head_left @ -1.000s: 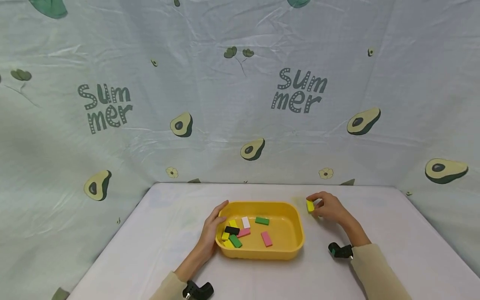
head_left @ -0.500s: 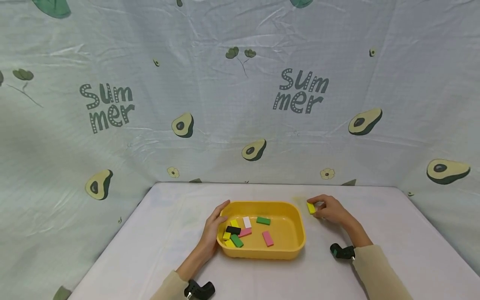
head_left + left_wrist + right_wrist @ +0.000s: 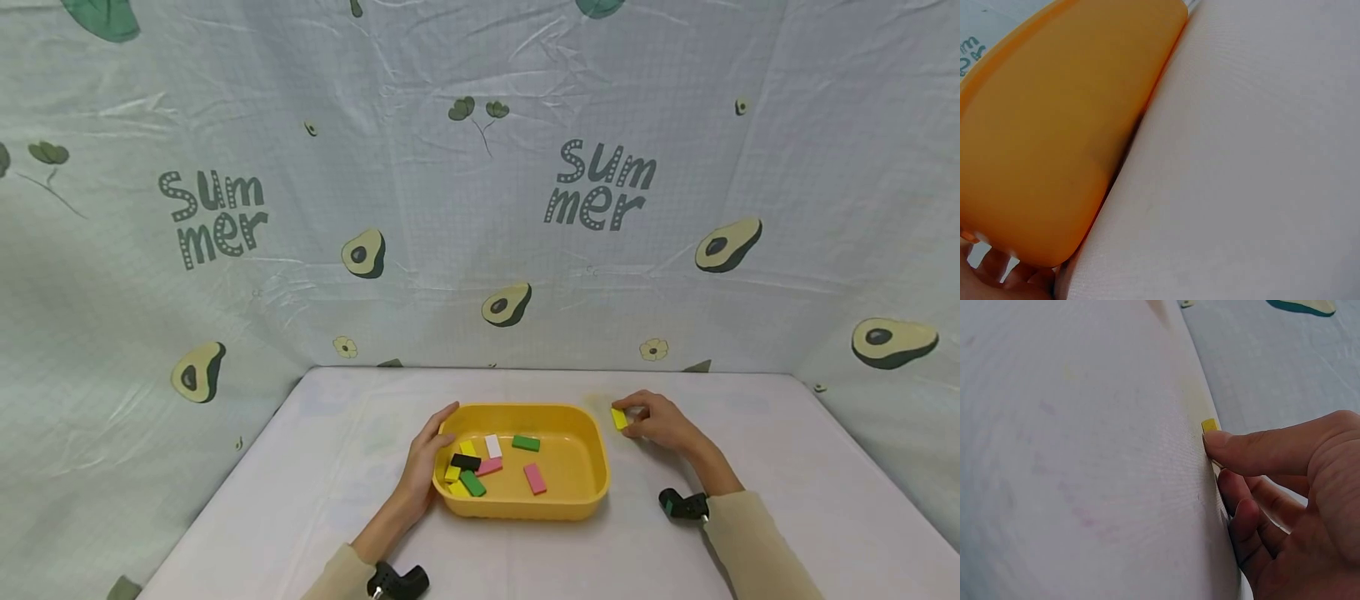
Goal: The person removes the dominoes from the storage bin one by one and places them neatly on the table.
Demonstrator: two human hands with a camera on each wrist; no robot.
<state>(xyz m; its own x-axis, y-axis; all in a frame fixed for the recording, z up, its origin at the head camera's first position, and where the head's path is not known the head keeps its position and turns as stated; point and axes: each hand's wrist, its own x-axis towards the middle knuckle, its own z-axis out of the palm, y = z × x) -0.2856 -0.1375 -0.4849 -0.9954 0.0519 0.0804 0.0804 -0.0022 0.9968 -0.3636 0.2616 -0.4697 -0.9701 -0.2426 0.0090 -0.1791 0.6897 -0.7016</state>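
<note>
A yellow tray (image 3: 517,507) stands on the white table, holding several small blocks: a black block (image 3: 466,462), a white block (image 3: 492,446), a green block (image 3: 526,443), a pink block (image 3: 535,478) and others, yellow ones among them. The left hand (image 3: 422,462) grips the tray's left side, thumb over the rim; the left wrist view shows its fingers against the tray's outer wall (image 3: 1054,137). Right of the tray, the right hand (image 3: 660,421) pinches a yellow block (image 3: 618,418) at the table surface. In the right wrist view the thumb partly covers that block (image 3: 1209,425).
The white tablecloth (image 3: 300,467) covers the table. Behind it hangs a pale printed cloth (image 3: 450,208) with avocados and lettering. A black device (image 3: 684,504) is at the right wrist and another (image 3: 399,581) at the left wrist.
The right hand and its yellow block have come down slightly toward the table. The left hand and the tray have stayed in place; the head view has shifted a little.
</note>
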